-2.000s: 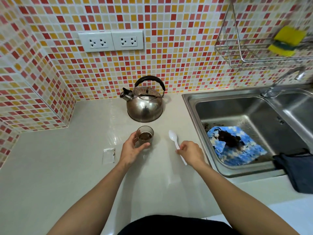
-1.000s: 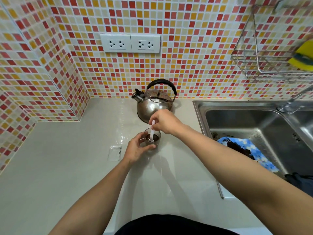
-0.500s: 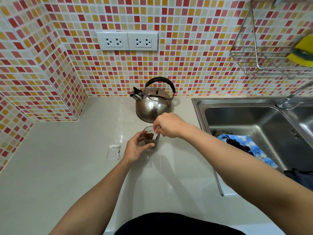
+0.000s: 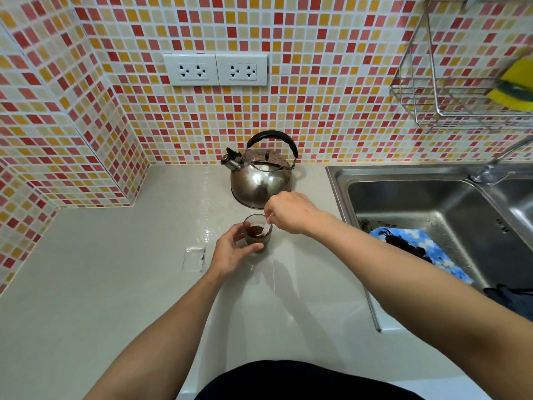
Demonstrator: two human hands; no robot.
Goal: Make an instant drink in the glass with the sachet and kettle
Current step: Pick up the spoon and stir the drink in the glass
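A small glass [image 4: 257, 232] with dark brown liquid stands on the pale counter [image 4: 115, 284]. My left hand [image 4: 230, 252] wraps around its left and front side. Just right of the glass, my right hand [image 4: 291, 212] pinches the handle of a white plastic spoon [image 4: 266, 228], whose bowl dips into the drink. The steel kettle [image 4: 261, 174] with a black handle stands behind the glass against the tiled wall. A torn clear sachet [image 4: 194, 257] lies flat on the counter to the left of my left hand.
A steel sink [image 4: 432, 197] lies to the right with a stained blue cloth [image 4: 418, 249] inside and a tap [image 4: 490, 171] behind. A wire rack [image 4: 450, 82] holding a yellow sponge [image 4: 516, 82] hangs on the wall. Two sockets [image 4: 216, 70] sit above the kettle.
My right hand picked the spoon up from the counter, brought it into the glass and keeps shifting it inside. My left hand has stayed on the glass.
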